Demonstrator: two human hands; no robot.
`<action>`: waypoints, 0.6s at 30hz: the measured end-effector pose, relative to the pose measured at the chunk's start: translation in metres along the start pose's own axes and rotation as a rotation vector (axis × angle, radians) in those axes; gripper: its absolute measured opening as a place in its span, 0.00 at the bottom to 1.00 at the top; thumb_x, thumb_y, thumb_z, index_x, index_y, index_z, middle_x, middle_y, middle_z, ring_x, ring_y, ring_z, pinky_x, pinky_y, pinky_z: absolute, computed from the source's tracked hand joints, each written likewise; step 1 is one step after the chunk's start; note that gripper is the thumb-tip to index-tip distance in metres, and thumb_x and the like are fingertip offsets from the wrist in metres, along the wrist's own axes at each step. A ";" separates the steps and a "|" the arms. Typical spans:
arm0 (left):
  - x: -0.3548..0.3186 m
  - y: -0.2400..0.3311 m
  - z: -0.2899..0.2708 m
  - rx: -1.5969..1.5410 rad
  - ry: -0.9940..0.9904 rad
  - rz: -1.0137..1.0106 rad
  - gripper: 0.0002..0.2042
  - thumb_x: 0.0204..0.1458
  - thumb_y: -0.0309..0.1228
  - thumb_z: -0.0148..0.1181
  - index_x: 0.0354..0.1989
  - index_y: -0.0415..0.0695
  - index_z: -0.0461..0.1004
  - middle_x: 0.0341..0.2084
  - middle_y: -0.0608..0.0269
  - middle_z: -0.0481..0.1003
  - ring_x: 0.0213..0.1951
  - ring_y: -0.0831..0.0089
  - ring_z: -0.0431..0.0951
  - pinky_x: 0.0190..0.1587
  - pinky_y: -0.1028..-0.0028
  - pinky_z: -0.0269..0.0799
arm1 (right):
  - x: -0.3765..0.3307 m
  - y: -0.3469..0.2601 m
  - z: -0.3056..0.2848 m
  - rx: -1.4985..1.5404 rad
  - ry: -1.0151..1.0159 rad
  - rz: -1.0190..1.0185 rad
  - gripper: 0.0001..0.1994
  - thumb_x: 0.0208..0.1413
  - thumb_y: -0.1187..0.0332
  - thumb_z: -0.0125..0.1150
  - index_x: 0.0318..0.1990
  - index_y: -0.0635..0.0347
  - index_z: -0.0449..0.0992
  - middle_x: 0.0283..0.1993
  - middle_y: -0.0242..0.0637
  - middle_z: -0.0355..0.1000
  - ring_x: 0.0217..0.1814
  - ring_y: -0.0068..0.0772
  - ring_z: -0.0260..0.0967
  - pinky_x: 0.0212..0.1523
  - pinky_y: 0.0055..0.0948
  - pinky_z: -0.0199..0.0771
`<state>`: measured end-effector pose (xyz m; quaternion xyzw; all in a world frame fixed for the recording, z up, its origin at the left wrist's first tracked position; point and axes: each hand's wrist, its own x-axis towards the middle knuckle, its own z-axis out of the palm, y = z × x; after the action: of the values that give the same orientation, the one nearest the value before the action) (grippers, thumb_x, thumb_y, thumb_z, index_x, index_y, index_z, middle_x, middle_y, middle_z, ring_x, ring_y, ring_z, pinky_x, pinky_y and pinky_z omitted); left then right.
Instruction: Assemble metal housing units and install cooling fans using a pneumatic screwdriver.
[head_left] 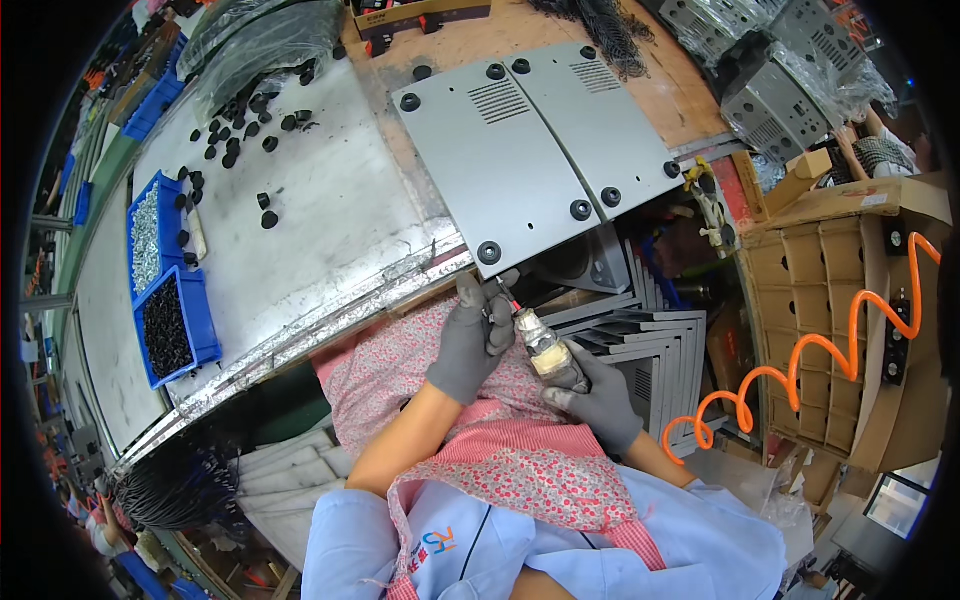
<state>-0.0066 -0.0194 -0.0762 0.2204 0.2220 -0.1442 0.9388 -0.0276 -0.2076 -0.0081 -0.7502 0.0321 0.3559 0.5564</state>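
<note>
My right hand (pixel 608 400), in a grey glove, is wrapped round a power screwdriver (pixel 545 348) with a worn, taped body. Its bit points up and left toward the near corner of a grey metal panel (pixel 470 150). Beside the bit, my gloved left hand (pixel 468 340) has its fingers curled together just below that corner. Whatever they pinch is too small to make out. A second grey panel (pixel 590 120) lies alongside the first. Black rubber feet (pixel 489 252) sit near the corners of both, and each has a set of vent slots.
Loose black rubber feet (pixel 232 145) lie scattered on the bench at left. Two blue bins (pixel 212 335) hold silvery and black small parts. Below the bench edge lean stacked grey metal frames (pixel 665 350). An orange coiled hose (pixel 795 375) hangs before a divided cardboard box (pixel 800 270).
</note>
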 end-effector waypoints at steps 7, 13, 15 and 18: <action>0.018 -0.004 0.003 0.028 -0.074 -0.078 0.35 0.50 0.56 0.50 0.55 0.36 0.59 0.17 0.73 0.62 0.13 0.85 0.55 0.16 0.85 0.49 | 0.001 0.009 0.000 0.116 0.076 -0.080 0.36 0.44 0.72 0.66 0.62 0.67 0.56 0.48 0.37 0.69 0.45 0.20 0.68 0.47 0.21 0.69; 0.032 -0.006 0.012 0.040 -0.145 -0.122 0.31 0.54 0.51 0.49 0.57 0.37 0.57 0.16 0.73 0.61 0.13 0.84 0.55 0.14 0.85 0.50 | 0.005 0.019 -0.007 0.008 0.204 -0.068 0.36 0.41 0.71 0.68 0.61 0.65 0.59 0.46 0.40 0.71 0.46 0.21 0.68 0.47 0.22 0.69; 0.034 -0.006 0.010 0.048 -0.173 -0.119 0.31 0.54 0.51 0.49 0.57 0.37 0.57 0.16 0.73 0.61 0.13 0.84 0.55 0.15 0.85 0.50 | 0.005 0.018 -0.005 0.032 0.222 -0.028 0.36 0.41 0.70 0.69 0.60 0.64 0.60 0.45 0.40 0.72 0.45 0.21 0.69 0.46 0.21 0.69; 0.035 -0.004 0.009 0.071 -0.203 -0.101 0.31 0.54 0.51 0.49 0.57 0.37 0.57 0.16 0.73 0.60 0.13 0.84 0.54 0.15 0.85 0.50 | 0.007 0.019 -0.005 -0.019 0.228 -0.045 0.36 0.40 0.70 0.69 0.60 0.65 0.60 0.44 0.40 0.72 0.44 0.21 0.70 0.45 0.21 0.70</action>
<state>0.0249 -0.0334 -0.0873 0.2262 0.1314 -0.2204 0.9397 -0.0283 -0.2171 -0.0272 -0.7915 0.0750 0.2558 0.5500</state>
